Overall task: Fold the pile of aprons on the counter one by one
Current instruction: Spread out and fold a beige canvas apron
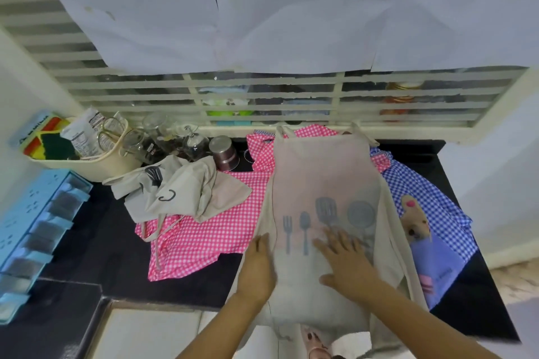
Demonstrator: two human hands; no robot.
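- My left hand [258, 265] lies flat with straight fingers on the left edge of the beige apron [323, 172], gripping nothing.
- My right hand [347, 259] presses flat on it, fingers spread, just below its grey fork, spoon and spatula print.
- This apron lies lengthwise on the black counter [466, 285], over the pink checked apron [210, 230] and blue checked apron [431, 198].
- A crumpled beige apron [180, 189] lies to the left; I cannot read its dark lettering.

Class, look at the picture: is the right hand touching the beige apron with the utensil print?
Touching. The head view shows the right hand lying flat, fingers straight, on the beige apron, with no gap between palm and cloth.
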